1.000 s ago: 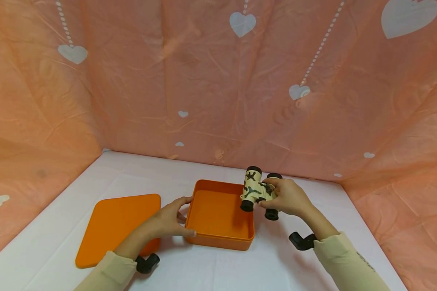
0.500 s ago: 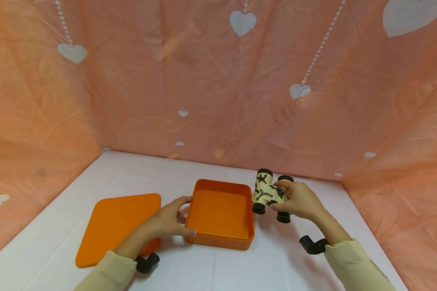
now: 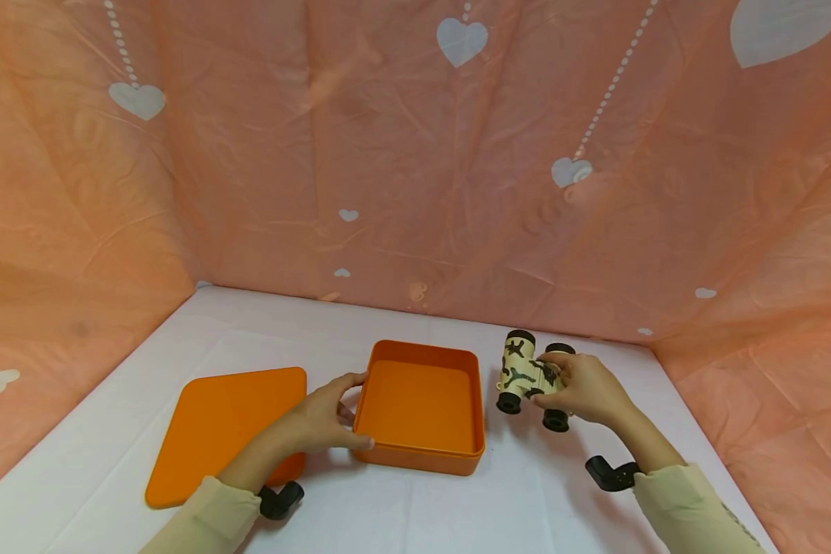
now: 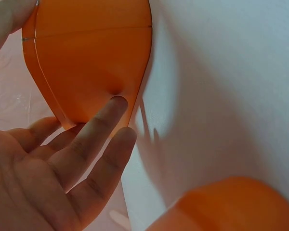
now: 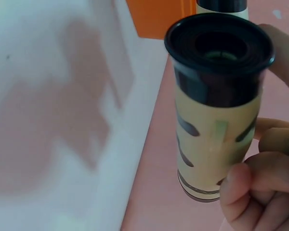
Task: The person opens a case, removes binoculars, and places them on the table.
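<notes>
In the head view, a square orange box [image 3: 418,408] without its lid stands on the white-covered table, bare inside. My left hand [image 3: 325,419] lies along its left side, thumb at the near corner. Nearly straight fingers [image 4: 94,139] touch the outer wall in the left wrist view. Right of the box, my right hand [image 3: 585,388] grips camouflage-patterned binoculars [image 3: 519,369] at the middle and right barrel. They hang above the table, casting a shadow. A black-rimmed eyepiece [image 5: 219,45] faces the right wrist camera, with curled fingers [image 5: 265,183] beside the barrel.
A flat orange lid [image 3: 225,423] lies left of the box, partly under my left forearm. Peach cloth [image 3: 415,177] with white hearts walls the table's back and sides. Black wrist mounts [image 3: 612,473] sit at both wrists.
My right hand has carried the binoculars rightward and slightly down, from over the box's right rim to beside it. The left hand and the box have stayed put.
</notes>
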Motion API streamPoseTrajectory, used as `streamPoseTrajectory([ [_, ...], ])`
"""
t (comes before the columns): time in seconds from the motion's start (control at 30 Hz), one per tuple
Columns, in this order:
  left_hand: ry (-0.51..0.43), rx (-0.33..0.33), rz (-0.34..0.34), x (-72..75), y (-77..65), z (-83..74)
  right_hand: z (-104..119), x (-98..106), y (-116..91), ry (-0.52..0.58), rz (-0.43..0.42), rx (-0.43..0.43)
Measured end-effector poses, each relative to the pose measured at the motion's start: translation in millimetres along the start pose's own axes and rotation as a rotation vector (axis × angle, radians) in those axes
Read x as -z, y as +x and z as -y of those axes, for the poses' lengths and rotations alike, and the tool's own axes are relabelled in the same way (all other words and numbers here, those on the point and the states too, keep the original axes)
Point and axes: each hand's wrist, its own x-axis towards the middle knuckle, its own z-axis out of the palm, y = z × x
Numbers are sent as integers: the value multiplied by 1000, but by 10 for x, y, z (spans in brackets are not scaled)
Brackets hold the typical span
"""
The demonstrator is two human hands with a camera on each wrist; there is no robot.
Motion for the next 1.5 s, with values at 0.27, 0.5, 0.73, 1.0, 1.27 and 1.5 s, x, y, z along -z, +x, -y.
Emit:
streamPoseTrajectory([
  [0.27,10,14,0,12,8,-2,-77,-45,2,0,12,-6],
  [0.5,11,33,-6,20,16,-6,-161,-118,15,25,50,-7],
  [0.73,4,34,5,28,17,-17,-235,-198,19,47,74,2],
  [1.0,5,20,17,37,7,-11,-294,-262,6,78,118,12],
  [1.27,11,31,16,13,-9,4,-349,-345,-3,86,137,7],
  [1.5,9,18,15,11,-7,14,-365,-385,8,86,140,15],
])
